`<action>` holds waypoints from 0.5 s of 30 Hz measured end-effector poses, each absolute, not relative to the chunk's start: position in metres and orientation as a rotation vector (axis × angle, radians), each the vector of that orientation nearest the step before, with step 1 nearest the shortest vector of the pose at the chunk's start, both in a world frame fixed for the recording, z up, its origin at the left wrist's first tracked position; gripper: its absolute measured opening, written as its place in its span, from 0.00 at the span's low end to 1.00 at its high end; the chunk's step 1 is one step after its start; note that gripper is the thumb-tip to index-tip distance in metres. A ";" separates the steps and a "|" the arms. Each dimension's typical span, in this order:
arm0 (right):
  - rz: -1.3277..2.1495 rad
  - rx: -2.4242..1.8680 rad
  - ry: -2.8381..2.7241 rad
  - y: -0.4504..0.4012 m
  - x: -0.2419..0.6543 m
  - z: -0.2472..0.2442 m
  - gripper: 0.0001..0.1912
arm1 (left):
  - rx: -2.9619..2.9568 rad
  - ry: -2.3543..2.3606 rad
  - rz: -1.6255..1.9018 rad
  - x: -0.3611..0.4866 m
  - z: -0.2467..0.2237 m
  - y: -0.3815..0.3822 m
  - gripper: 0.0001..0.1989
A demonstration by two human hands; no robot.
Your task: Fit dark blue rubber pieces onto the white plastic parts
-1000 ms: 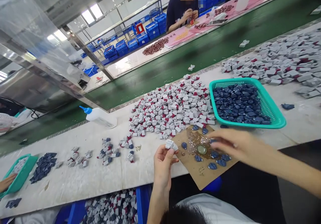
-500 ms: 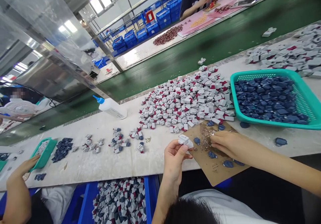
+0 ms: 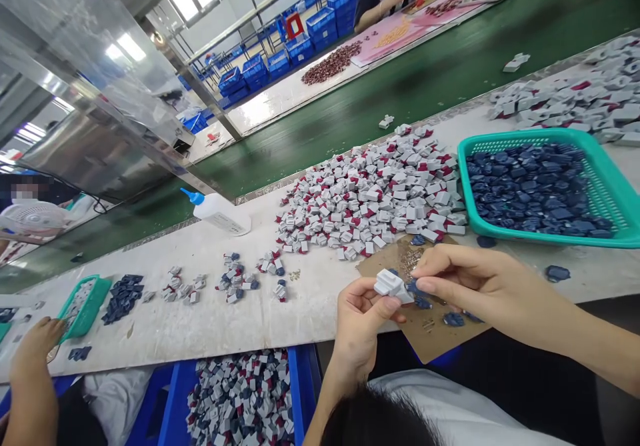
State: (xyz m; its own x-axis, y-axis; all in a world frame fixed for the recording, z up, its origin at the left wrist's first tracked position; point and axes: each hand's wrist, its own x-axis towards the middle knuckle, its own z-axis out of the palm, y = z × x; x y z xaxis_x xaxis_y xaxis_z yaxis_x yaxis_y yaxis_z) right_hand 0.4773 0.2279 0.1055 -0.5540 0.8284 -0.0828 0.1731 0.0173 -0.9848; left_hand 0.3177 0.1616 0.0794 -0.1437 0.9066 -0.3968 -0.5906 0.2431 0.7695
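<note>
My left hand (image 3: 360, 323) grips a light grey plastic piece (image 3: 393, 285) between thumb and fingers, above the near edge of a brown board (image 3: 435, 343). My right hand (image 3: 465, 279) is closed in a pinch right beside that piece. A dark blue patch shows by its fingertips; whether it is held or lies behind them, I cannot tell. On the board lie several dark blue pieces (image 3: 454, 319) and a scatter of tiny shiny bits (image 3: 411, 257), partly covered by my right hand.
Behind my hands is a heap of grey and dark red pieces (image 3: 370, 193). A green basket (image 3: 545, 238) of dark blue pieces stands right. A white bottle (image 3: 225, 216) lies left, past small clusters (image 3: 235, 279). Below is a blue bin (image 3: 295, 393). A co-worker's hand (image 3: 43, 339) is far left.
My right hand has come up from the shiny bits on the board, leftward to the grey piece. My left hand has shifted slightly right with that piece still in it.
</note>
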 end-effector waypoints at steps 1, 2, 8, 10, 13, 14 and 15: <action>1.567 -1.024 -1.800 0.229 0.478 0.105 0.25 | 0.385 1.073 1.355 0.318 0.079 0.162 0.22; 1.555 -1.013 -1.851 0.231 0.479 0.105 0.25 | 0.391 1.070 1.355 0.318 0.079 0.162 0.21; 1.551 -0.889 -2.033 0.239 0.480 0.108 0.19 | 0.462 1.098 1.344 0.320 0.076 0.160 0.20; 1.613 -0.863 -1.958 0.239 0.479 0.104 0.19 | 0.468 1.110 1.363 0.323 0.074 0.160 0.20; 1.748 -0.843 -1.807 0.237 0.476 0.091 0.20 | 0.446 1.121 1.401 0.328 0.070 0.159 0.21; 1.795 -0.856 -1.771 0.236 0.476 0.086 0.22 | 0.436 1.128 1.411 0.329 0.068 0.159 0.21; 1.834 -0.872 -1.742 0.235 0.474 0.082 0.23 | 0.432 1.135 1.415 0.329 0.067 0.159 0.22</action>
